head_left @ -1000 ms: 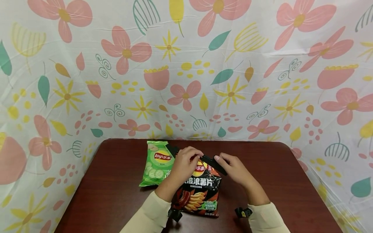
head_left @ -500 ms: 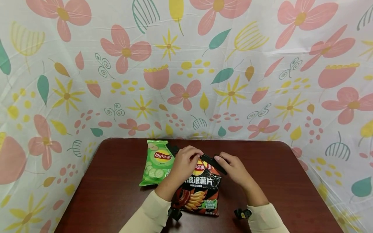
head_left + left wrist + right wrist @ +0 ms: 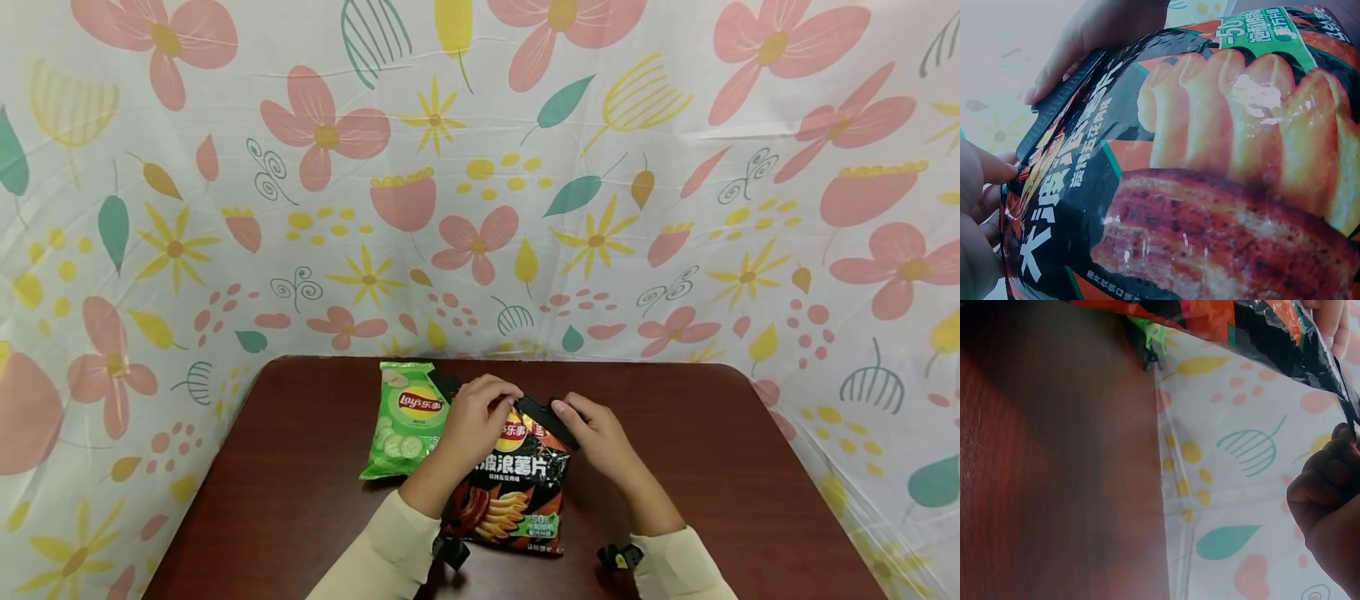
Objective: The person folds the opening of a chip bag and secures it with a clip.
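A black chip bag (image 3: pixel 517 492) with a red and yellow logo is tipped up off the table in front of me. My left hand (image 3: pixel 472 425) pinches its top edge; the fingertips show in the left wrist view. Along the right part of that edge lies a long black bag clip (image 3: pixel 553 425), slanting down to the right. My right hand (image 3: pixel 603 437) grips the clip's right end between thumb and fingers. In the left wrist view the clip (image 3: pixel 1063 103) has bag film beside it; whether it is fully closed I cannot tell.
Behind and left of the black bag lies a green chip bag (image 3: pixel 405 425), with a black clip-like piece (image 3: pixel 441 382) by its upper right corner. The dark red table (image 3: pixel 675 425) ends at a flowered cloth backdrop (image 3: pixel 480 208). A small wrist camera (image 3: pixel 450 552) hangs under each wrist.
My right hand and the clip's right end have shifted slightly to the left. The left hand and both bags look nearly unmoved.
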